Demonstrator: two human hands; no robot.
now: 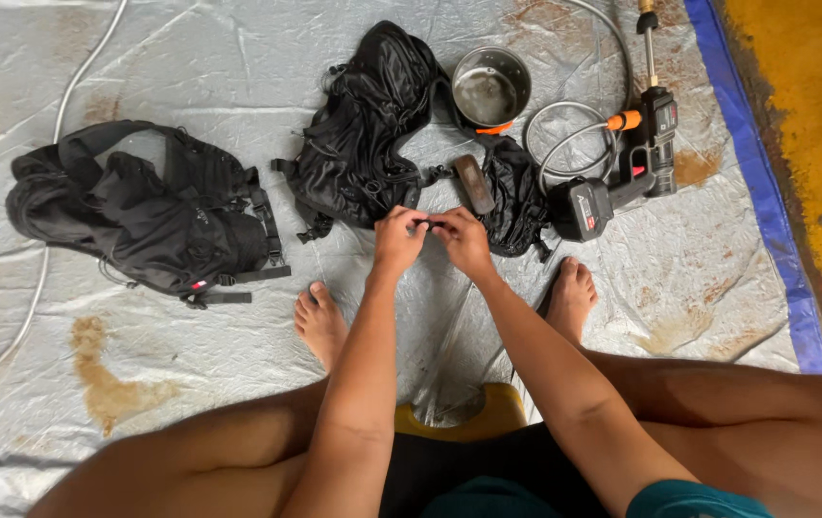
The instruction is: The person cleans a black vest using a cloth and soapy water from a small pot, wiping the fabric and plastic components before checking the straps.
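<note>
Seated barefoot on a wet plastic sheet (190, 58), my left hand (398, 238) and right hand (464, 242) meet, each grip pinched shut on a small black buckle (433, 224) held up between them, just in front of the black bag (368, 125) it seems to trail from.

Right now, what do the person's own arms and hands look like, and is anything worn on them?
Both arms are bare from the wrist up to the upper arm, with no gloves, watch, rings or bands visible. The left hand and right hand are uncovered, fingers slim, nails short. At the right shoulder, the edge of a teal short-sleeved fabric top shows. No sleeve is visible on the left arm.
</note>
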